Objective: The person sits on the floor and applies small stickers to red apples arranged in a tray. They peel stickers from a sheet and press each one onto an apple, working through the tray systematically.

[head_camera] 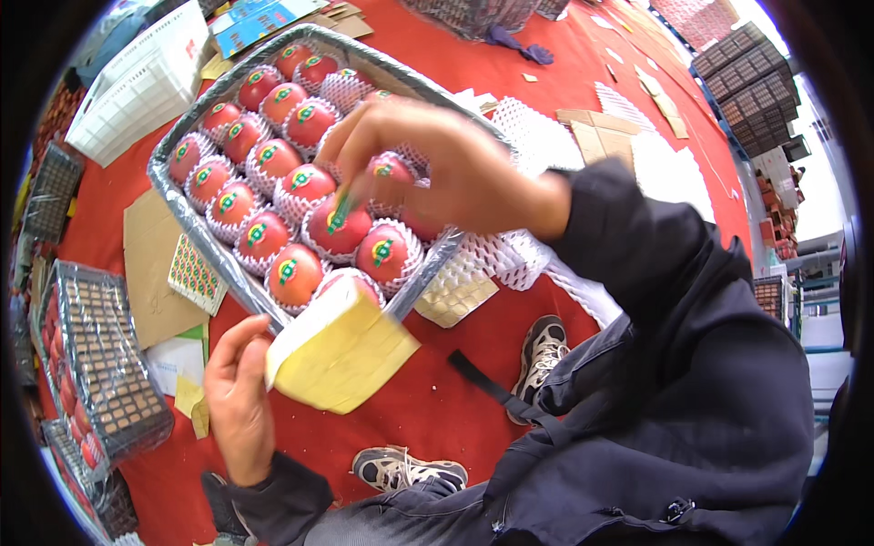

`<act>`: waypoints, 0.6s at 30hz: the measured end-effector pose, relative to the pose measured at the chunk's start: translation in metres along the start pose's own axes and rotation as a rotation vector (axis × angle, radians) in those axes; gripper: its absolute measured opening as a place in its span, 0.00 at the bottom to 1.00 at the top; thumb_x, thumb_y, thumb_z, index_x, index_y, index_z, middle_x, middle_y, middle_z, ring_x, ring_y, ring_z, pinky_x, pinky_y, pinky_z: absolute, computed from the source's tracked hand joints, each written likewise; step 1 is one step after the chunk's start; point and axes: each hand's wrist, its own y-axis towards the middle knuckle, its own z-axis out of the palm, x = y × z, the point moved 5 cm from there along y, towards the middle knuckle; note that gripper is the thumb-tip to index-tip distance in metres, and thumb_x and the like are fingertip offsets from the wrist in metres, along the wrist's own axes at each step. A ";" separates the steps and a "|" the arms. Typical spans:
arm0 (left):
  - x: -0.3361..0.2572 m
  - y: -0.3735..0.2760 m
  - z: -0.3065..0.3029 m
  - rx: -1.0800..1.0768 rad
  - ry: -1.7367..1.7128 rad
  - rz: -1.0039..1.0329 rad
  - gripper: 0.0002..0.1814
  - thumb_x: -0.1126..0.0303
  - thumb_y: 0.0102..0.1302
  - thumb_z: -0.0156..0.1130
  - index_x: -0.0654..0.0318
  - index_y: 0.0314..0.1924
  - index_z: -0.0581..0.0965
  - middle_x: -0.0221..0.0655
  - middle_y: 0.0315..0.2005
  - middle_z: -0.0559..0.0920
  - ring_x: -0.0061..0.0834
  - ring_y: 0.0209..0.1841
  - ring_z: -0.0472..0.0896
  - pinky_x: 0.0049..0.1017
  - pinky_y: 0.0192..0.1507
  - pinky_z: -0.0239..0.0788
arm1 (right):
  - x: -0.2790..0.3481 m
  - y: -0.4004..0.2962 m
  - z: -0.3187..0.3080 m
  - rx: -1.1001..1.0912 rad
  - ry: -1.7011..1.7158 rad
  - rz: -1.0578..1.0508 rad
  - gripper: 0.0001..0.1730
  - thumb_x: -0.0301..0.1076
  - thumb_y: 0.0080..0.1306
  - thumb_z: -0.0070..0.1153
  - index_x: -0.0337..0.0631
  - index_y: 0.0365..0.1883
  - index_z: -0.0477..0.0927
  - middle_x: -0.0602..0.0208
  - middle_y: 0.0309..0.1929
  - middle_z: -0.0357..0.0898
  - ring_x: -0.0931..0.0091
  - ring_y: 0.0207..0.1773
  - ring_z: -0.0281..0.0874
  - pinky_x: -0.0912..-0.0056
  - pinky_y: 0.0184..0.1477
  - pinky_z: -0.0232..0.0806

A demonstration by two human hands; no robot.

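A crate (205,235) lined with dark plastic film stands before me, filled with rows of red apples (292,273) in white foam net sleeves, most bearing a green sticker. My left hand (240,396) pinches the edge of a yellow-backed paper sheet (348,355) at the crate's near corner; its other face is mostly turned away. Over the crate reaches my right hand (437,170), blurred, its fingertips down at an apple (341,228) in the near rows. A green sticker (336,217) shows right under those fingertips; whether they still grip it is unclear.
A sheet of stickers (196,273) lies on cardboard (153,252) left of the crate. Foam nets (526,133) are heaped to its right. A white plastic basket (140,82) stands at upper left, film-wrapped apple crates (109,355) at left, stacked crates (744,82) at far right.
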 end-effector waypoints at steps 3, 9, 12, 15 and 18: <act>-0.009 -0.010 -0.025 0.015 0.058 -0.022 0.16 0.68 0.78 0.64 0.72 0.59 0.80 0.25 0.36 0.80 0.13 0.37 0.75 0.16 0.41 0.66 | -0.091 -0.032 -0.072 0.405 -0.268 0.603 0.10 0.34 0.75 0.62 0.36 0.45 0.82 0.63 0.49 0.83 0.73 0.52 0.82 0.65 0.58 0.74; 0.006 -0.002 -0.037 0.034 0.039 -0.057 0.14 0.68 0.79 0.64 0.70 0.56 0.81 0.26 0.39 0.84 0.13 0.39 0.77 0.17 0.44 0.68 | -0.125 -0.079 -0.098 0.543 -0.400 0.615 0.05 0.31 0.70 0.65 0.38 0.40 0.84 0.62 0.48 0.81 0.67 0.56 0.77 0.65 0.59 0.69; 0.002 -0.003 -0.037 0.027 0.093 -0.040 0.12 0.69 0.79 0.63 0.70 0.55 0.82 0.26 0.39 0.84 0.14 0.40 0.78 0.17 0.45 0.69 | -0.131 -0.083 -0.091 0.500 -0.447 0.537 0.05 0.30 0.68 0.65 0.40 0.40 0.84 0.61 0.45 0.80 0.64 0.54 0.77 0.62 0.58 0.69; 0.000 -0.007 -0.048 -0.014 0.152 -0.012 0.12 0.70 0.79 0.63 0.70 0.55 0.82 0.25 0.39 0.83 0.13 0.40 0.78 0.17 0.45 0.68 | -0.126 -0.084 -0.078 0.458 -0.536 0.463 0.06 0.31 0.67 0.67 0.40 0.39 0.84 0.60 0.45 0.80 0.61 0.54 0.77 0.61 0.57 0.69; -0.002 -0.017 -0.072 -0.061 0.143 -0.031 0.12 0.70 0.79 0.63 0.70 0.55 0.82 0.28 0.42 0.84 0.16 0.44 0.79 0.19 0.49 0.69 | -0.108 -0.087 -0.076 0.287 -0.608 0.463 0.10 0.31 0.68 0.66 0.40 0.45 0.81 0.58 0.49 0.81 0.61 0.57 0.78 0.58 0.60 0.70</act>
